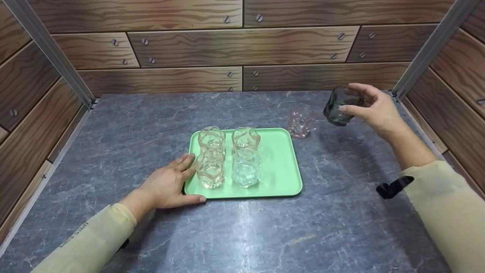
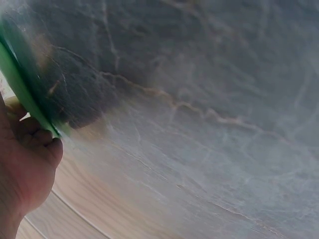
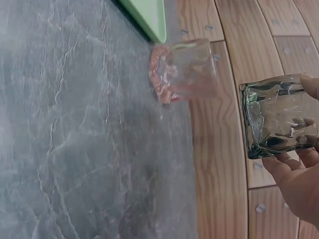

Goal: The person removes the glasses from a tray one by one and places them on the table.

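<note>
A dark grey drinking glass [image 1: 336, 110] is held above the table by my right hand [image 1: 379, 112], thumb on the near side and fingers behind. In the right wrist view the same grey glass [image 3: 274, 117] shows its thick base. My left hand [image 1: 166, 184] rests at the left edge of a green tray [image 1: 278, 163], fingers along the rim and thumb at the near left corner. On the tray stand a clear glass [image 1: 246, 172], a yellowish glass [image 1: 210, 174] and two pale pinkish glasses behind, one at the left [image 1: 211, 139], one at the right [image 1: 246, 138].
A pink glass [image 1: 300, 125] stands on the table just beyond the tray's far right corner, left of the grey glass. Wood-patterned panels [image 1: 242, 47] close off the back and sides of the grey marbled table [image 1: 242, 235].
</note>
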A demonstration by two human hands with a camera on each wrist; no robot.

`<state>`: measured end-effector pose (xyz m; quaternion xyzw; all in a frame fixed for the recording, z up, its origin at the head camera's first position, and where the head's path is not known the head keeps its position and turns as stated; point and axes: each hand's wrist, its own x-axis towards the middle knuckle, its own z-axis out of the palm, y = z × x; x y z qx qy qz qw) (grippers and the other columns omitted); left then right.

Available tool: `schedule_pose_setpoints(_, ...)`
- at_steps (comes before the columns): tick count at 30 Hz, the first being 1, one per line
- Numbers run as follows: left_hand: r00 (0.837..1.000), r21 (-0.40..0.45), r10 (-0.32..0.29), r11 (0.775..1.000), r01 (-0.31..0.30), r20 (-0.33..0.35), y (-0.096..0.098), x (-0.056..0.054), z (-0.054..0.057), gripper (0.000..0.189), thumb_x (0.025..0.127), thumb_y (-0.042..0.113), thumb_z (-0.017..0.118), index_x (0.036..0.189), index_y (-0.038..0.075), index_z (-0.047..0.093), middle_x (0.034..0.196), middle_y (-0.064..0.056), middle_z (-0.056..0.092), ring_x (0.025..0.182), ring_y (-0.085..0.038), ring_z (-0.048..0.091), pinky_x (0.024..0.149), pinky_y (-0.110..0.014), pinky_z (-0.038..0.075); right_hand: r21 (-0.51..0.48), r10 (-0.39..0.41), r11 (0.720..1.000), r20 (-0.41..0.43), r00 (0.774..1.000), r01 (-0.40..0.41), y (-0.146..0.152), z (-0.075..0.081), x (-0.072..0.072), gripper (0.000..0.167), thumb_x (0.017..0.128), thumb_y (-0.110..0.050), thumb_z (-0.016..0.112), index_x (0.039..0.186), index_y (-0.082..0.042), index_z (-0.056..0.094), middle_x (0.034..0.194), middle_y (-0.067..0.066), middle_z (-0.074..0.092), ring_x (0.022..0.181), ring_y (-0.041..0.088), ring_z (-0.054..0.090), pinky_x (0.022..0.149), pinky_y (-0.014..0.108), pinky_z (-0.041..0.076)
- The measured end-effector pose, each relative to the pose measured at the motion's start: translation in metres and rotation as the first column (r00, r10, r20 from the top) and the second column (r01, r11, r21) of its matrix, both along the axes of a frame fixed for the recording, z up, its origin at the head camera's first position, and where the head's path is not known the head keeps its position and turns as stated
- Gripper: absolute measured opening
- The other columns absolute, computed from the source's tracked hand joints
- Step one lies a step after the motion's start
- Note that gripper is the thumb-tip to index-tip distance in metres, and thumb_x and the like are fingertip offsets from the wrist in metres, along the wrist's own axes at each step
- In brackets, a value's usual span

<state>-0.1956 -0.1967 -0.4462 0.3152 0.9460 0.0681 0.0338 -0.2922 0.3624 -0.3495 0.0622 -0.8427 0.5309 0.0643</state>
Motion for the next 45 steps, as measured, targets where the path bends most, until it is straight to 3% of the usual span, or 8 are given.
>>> schedule_pose_setpoints(6,1.0,0.002,-0.003,1.0,0.003,0.003,-0.001,0.0,0.0,0.114,0.089,0.089,0.05,0.162,0.001,0.041,0.17,-0.026,0.027,0.156,-0.044,0.026,0.122,-0.056,0.034,0.001,-0.015,1.0,0.023,1.0,0.015,0.01,-0.018,-0.009,0.069,0.096,-0.016,0.081,0.157,-0.01,0.05,0.147,0.006,0.057,0.119,0.014,0.056,0.086,0.014,0.052)
schedule_pose_setpoints(11,1.0,0.004,-0.006,1.0,0.006,-0.009,-0.001,0.0,0.0,0.114,0.09,0.088,0.051,0.162,0.0,0.041,0.169,-0.026,0.027,0.156,-0.045,0.027,0.122,-0.055,0.035,0.017,-0.005,1.0,0.054,0.999,0.004,0.015,-0.034,-0.013,0.075,0.098,-0.019,0.08,0.162,-0.007,0.043,0.155,0.015,0.051,0.128,0.019,0.053,0.089,0.013,0.05)
schedule_pose_setpoints(24,1.0,0.011,-0.001,1.0,0.001,0.0,0.0,0.001,0.0,0.114,0.09,0.088,0.052,0.163,0.002,0.039,0.169,-0.026,0.027,0.156,-0.045,0.027,0.121,-0.056,0.036,-0.009,-0.025,1.0,0.124,0.992,0.026,0.01,-0.059,-0.02,0.08,0.098,-0.02,0.08,0.164,-0.004,0.038,0.161,0.023,0.044,0.137,0.03,0.049,0.089,0.012,0.05)
schedule_pose_setpoints(45,1.0,0.01,0.003,1.0,-0.003,-0.004,-0.001,0.0,-0.002,0.115,0.09,0.089,0.049,0.162,0.0,0.04,0.17,-0.025,0.027,0.157,-0.043,0.027,0.121,-0.055,0.036,-0.025,-0.016,1.0,0.111,0.994,0.019,-0.003,-0.073,-0.029,0.079,0.097,-0.015,0.08,0.162,0.0,0.039,0.16,0.025,0.044,0.139,0.03,0.05,0.093,0.011,0.047)
